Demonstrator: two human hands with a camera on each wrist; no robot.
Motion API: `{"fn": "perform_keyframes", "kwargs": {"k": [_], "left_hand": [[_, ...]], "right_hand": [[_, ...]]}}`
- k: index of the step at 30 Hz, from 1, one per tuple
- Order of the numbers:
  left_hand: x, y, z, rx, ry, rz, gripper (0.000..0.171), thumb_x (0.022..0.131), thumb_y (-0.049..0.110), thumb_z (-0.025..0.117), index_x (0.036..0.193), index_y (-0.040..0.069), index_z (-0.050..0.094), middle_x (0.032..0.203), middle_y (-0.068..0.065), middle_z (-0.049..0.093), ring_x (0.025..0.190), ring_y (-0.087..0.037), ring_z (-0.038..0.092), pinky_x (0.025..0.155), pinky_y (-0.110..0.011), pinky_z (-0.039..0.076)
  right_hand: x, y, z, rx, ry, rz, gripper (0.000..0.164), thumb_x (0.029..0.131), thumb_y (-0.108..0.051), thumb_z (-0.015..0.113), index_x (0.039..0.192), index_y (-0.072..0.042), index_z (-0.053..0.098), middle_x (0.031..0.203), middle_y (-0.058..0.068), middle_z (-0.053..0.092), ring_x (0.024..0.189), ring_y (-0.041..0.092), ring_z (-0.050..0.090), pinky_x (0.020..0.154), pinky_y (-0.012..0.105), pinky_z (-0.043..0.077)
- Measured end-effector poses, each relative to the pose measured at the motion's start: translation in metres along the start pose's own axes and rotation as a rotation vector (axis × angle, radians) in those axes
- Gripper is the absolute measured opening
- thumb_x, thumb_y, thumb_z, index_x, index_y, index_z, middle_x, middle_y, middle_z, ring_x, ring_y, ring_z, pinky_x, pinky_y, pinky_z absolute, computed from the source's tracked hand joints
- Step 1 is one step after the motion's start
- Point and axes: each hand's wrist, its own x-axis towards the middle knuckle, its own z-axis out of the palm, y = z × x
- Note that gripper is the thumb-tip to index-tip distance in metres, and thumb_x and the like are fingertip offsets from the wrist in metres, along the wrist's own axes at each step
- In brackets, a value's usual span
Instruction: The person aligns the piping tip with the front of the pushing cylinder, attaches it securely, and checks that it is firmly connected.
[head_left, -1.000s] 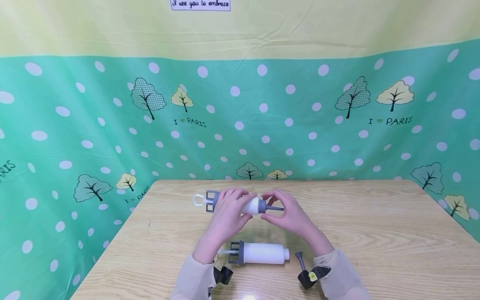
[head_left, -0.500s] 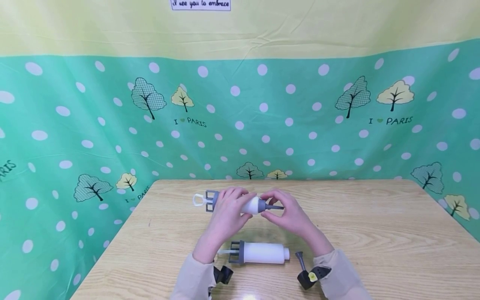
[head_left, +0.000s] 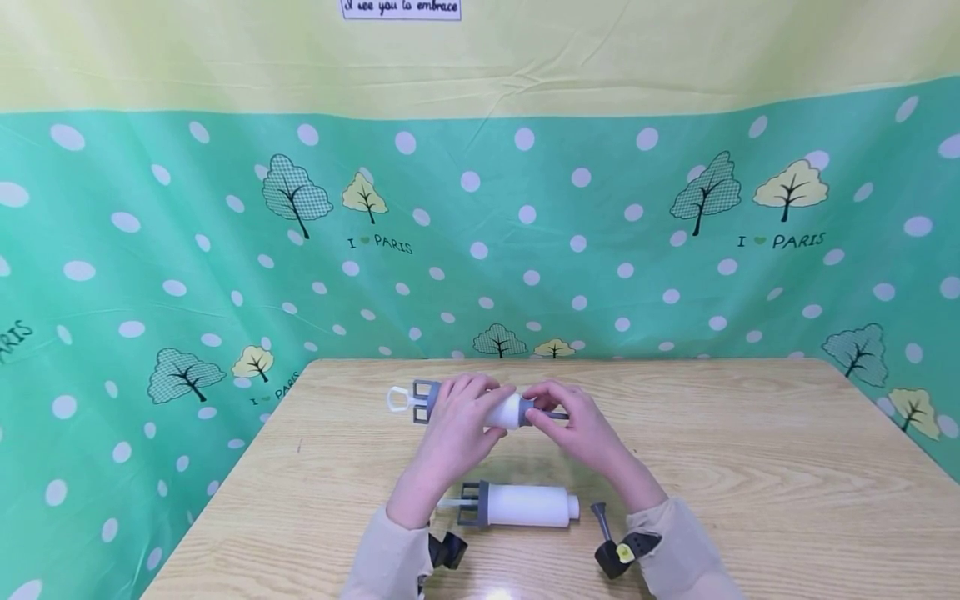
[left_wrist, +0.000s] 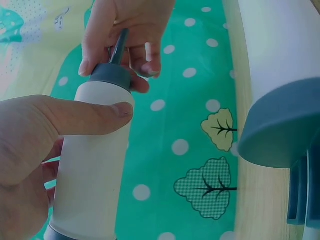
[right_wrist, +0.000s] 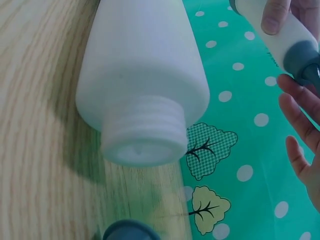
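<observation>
My left hand grips the white barrel of a plunger syringe, its thumb lying across the barrel in the left wrist view. The syringe lies nearly level over the far half of the table, with its pale ring handle pointing left. At the other end, my right hand pinches the grey nozzle cap between thumb and fingers. Its thin spout points away from the barrel. Below the hands lies a second white syringe, its threaded neck bare.
A loose grey nozzle lies near the right wrist, partly hidden by the black wrist camera. Another wrist camera is on the left arm. Behind the wooden table hangs a green dotted cloth.
The right thumb has shifted upward onto the nozzle cap, covering more of the spout. My left hand and the held syringe have barely moved. The second syringe stays where it was.
</observation>
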Motion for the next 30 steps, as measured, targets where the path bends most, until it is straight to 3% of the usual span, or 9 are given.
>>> {"fn": "perform_keyframes", "kwargs": {"k": [6,14,24,30], "left_hand": [[-0.0002,0.0001,-0.0005,0.011,0.019,0.012,0.052,0.062,0.019,0.082,0.111,0.018,0.065,0.103,0.001,0.062,0.099,-0.02,0.053,0.088,-0.038,0.037],[-0.0005,-0.0009,0.0006,0.003,0.01,0.005,0.053,0.062,0.02,0.082,0.111,0.017,0.065,0.104,0.0,0.062,0.099,-0.021,0.054,0.088,-0.039,0.037],[-0.0015,-0.0023,0.0026,-0.019,0.026,0.008,0.053,0.06,0.019,0.083,0.11,0.015,0.066,0.102,0.0,0.062,0.098,-0.021,0.054,0.087,-0.037,0.037],[-0.001,-0.0016,0.002,-0.023,0.019,0.009,0.053,0.061,0.018,0.082,0.111,0.016,0.065,0.102,0.0,0.062,0.098,-0.021,0.054,0.088,-0.037,0.037]], "right_hand": [[-0.0002,-0.0009,-0.0005,-0.006,-0.003,-0.014,0.02,0.086,-0.025,0.061,0.105,-0.019,0.06,0.085,-0.012,0.063,0.082,0.007,0.056,0.078,0.037,0.041],[-0.002,0.0004,-0.0006,-0.014,-0.001,-0.081,0.039,0.074,-0.024,0.074,0.109,-0.019,0.058,0.103,-0.006,0.061,0.083,0.013,0.058,0.074,0.028,0.047],[-0.0019,0.002,0.0014,-0.024,0.025,-0.149,0.036,0.074,-0.016,0.074,0.106,-0.016,0.059,0.1,-0.005,0.061,0.079,0.013,0.058,0.072,0.026,0.048],[-0.0017,0.0018,0.0014,-0.059,0.026,-0.14,0.033,0.076,-0.019,0.073,0.106,-0.016,0.058,0.094,-0.006,0.061,0.076,0.012,0.057,0.07,0.026,0.047]]}}
